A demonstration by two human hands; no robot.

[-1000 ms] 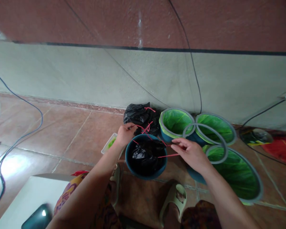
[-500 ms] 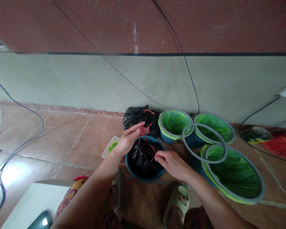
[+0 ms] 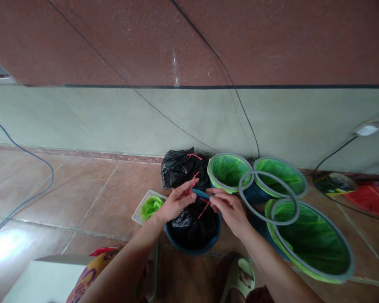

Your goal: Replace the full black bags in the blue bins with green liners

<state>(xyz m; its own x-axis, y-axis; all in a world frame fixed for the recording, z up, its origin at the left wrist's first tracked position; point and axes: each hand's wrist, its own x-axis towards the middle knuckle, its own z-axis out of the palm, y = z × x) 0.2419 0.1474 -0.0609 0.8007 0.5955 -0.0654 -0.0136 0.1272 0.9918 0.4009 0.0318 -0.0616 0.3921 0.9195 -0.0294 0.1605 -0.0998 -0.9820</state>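
A black garbage bag (image 3: 192,229) sits inside a blue trash can (image 3: 192,251) on the floor, between my feet and the wall. Above its left side, my left hand (image 3: 176,203) pinches a red drawstring (image 3: 192,185). Opposite it, over the can's right rim, my right hand (image 3: 228,206) has its fingers closed on another stretch of the red drawstring, whose loose end (image 3: 204,209) hangs over the bag. Behind the can, against the wall, rest tied black bags (image 3: 176,168) with red strings.
Right of the can stand bins with green liners (image 3: 230,170), (image 3: 284,179), (image 3: 316,240). A loose grey ring (image 3: 265,219) lies across their rims. A white tray (image 3: 139,215) with green bags is at left. Cables (image 3: 34,153) run along the floor and wall.
My hands have shifted on the red drawstring, the left one lower and the right one slightly higher relative to the can. The view has tilted up a little, revealing more of the white tray.
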